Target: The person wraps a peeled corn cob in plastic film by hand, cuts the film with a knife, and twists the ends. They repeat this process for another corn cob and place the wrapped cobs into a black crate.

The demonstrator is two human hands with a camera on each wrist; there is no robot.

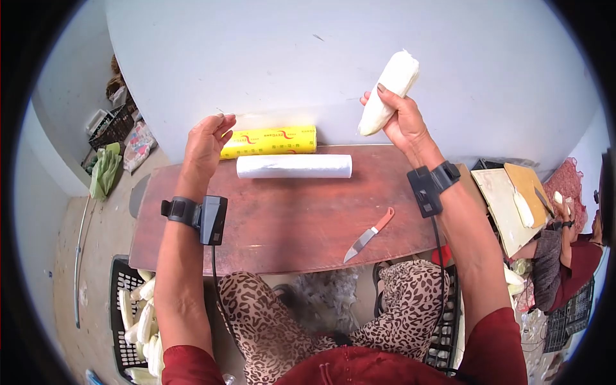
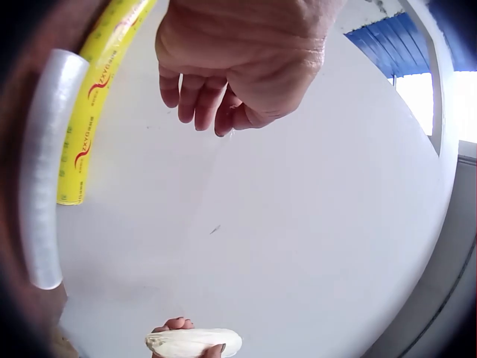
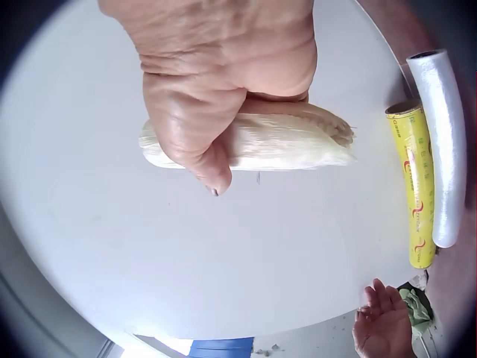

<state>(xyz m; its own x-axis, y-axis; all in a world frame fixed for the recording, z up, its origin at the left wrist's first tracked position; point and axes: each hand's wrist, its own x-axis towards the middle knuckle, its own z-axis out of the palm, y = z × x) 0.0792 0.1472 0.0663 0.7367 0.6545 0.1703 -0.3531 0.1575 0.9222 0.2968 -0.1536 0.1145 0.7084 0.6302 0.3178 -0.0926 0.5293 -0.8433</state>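
My right hand (image 1: 407, 125) grips an ear of corn (image 1: 399, 72) in pale husk, raised before the wall at the table's far right. In the right wrist view the thumb crosses the husk (image 3: 291, 145), its ragged end to the right. My left hand (image 1: 204, 142) is raised beside the yellow-wrapped roll (image 1: 273, 140). In the left wrist view its thumb and forefinger meet on a barely visible bit of clear plastic film (image 2: 232, 133); a faint line runs from there toward the corn. A shiny roll of plastic film (image 1: 294, 166) lies in front of the yellow one.
A knife (image 1: 369, 236) with an orange handle lies near the front edge of the red-brown table (image 1: 282, 224). A black crate (image 1: 117, 314) of corn stands at lower left. Another person (image 1: 574, 269) sits at far right, by a board (image 1: 504, 205).
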